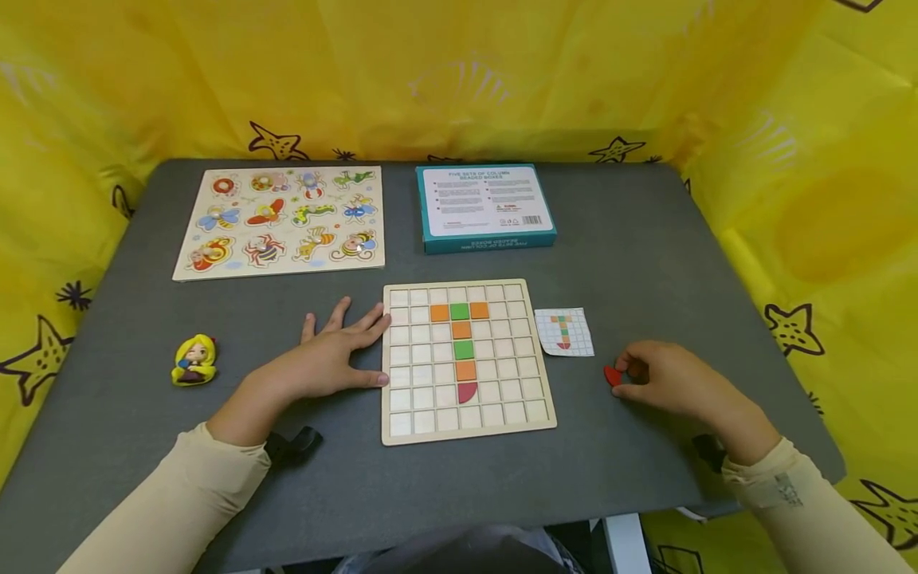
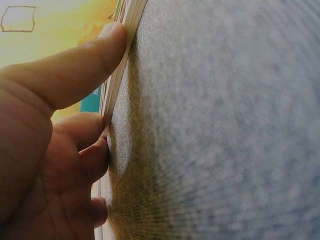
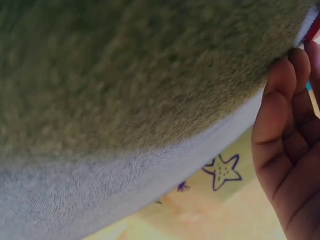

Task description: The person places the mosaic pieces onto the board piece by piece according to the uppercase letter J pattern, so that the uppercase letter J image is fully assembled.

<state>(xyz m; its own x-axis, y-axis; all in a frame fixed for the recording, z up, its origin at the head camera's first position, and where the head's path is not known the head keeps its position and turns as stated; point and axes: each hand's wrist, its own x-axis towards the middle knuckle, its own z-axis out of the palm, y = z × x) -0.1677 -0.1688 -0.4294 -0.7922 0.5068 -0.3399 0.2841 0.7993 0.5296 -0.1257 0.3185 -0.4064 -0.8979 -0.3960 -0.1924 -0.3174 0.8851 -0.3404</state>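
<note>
A wooden grid board (image 1: 423, 399) lies mid-table, with orange and green square tiles forming a T and a red quarter-circle tile (image 1: 467, 392) at the foot of its stem. My left hand (image 1: 315, 367) rests at the board's left edge, fingers spread, thumb and fingertips touching the rim; the left wrist view shows the thumb (image 2: 107, 47) against the board's side. Right of the board, my right hand (image 1: 663, 379) pinches a red curved-edge tile (image 1: 612, 375) between thumb and fingers, close over the table. Between board and right hand lies a small pattern card (image 1: 564, 332) printed with a similar coloured shape.
A wooden insect puzzle (image 1: 280, 219) lies at the back left, and a teal box (image 1: 489, 209) at the back centre. A small yellow-hooded figurine (image 1: 194, 360) lies left of my left hand. Yellow cloth (image 1: 459, 72) hangs behind the grey table (image 1: 631, 263).
</note>
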